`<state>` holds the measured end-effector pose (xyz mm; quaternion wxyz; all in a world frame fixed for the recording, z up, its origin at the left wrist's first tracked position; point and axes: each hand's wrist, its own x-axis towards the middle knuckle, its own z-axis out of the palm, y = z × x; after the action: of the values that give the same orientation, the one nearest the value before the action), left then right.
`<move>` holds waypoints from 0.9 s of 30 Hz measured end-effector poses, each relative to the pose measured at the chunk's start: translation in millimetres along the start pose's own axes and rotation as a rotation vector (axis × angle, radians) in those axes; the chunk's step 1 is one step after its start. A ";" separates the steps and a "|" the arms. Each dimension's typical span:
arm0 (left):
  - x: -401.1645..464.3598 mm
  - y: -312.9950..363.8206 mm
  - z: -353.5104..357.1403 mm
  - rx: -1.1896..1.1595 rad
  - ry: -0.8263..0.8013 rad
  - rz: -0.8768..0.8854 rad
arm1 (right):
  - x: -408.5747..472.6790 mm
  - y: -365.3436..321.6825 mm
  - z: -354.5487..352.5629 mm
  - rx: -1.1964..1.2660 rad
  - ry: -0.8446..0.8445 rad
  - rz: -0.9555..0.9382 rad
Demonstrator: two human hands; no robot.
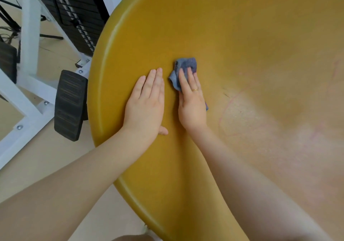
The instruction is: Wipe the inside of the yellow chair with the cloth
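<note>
Fingers (pixel 188 77) of the right hand (pixel 191 101) lie straight, pressing the crumpled blue cloth (pixel 183 67) flat against the yellow chair (pixel 242 36) inside; cloth bunches beyond the fingertips. Just beside, the left hand (pixel 146 103) rests flat, fingers together.

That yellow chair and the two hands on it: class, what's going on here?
A person is wiping the inside of the smooth yellow plastic chair. The right hand presses a crumpled blue-grey cloth flat against the shell, fingers straight. The left hand rests open beside it, near the rim. Faint pinkish marks remain on the surface to the right.
</note>
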<state>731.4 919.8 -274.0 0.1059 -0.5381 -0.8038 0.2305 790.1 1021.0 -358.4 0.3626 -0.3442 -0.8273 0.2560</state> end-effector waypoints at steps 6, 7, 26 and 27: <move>0.5 1.8 -0.9 -0.026 -0.010 0.032 | -95.4 -11.6 -13.4 -0.024 -0.162 -0.032; 1.2 2.7 -0.8 -0.030 -0.012 0.038 | -98.6 -13.5 -13.6 -0.026 -0.182 -0.023; 8.5 14.8 7.9 -0.084 -0.023 0.102 | -77.2 11.4 -17.4 -0.227 -0.112 -0.094; 8.5 15.5 7.5 -0.079 -0.028 0.104 | -78.2 13.3 -20.6 -0.237 -0.138 -0.124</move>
<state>737.5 930.6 -288.7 0.0611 -0.5795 -0.7847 0.2113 850.3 974.0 -388.0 0.2769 -0.3143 -0.8944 0.1568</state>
